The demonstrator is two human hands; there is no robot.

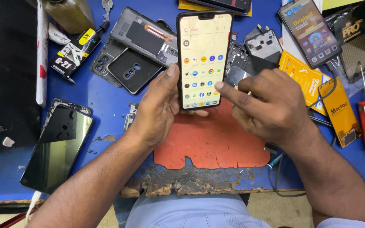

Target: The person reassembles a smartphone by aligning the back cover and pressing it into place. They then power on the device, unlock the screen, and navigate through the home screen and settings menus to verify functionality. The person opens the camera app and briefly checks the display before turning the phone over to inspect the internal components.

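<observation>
Here the left hand (159, 107) grips the lit smartphone (202, 59) upright by its lower edge, thumb along the side. The right hand (271, 103), otherwise curled, touches its forefinger to the screen's lower right. Light, square taps seem best, with the left grip kept steady above the orange mat (212, 143).

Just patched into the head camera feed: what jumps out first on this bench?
The lit smartphone at centre, its screen full of app icons, held upright by the left hand while the right hand points its forefinger at the screen's lower right edge. Under the hands lies a cracked orange mat on the worn blue table. Dismantled phone back covers lie upper left, and a second lit phone sits upper right.
</observation>
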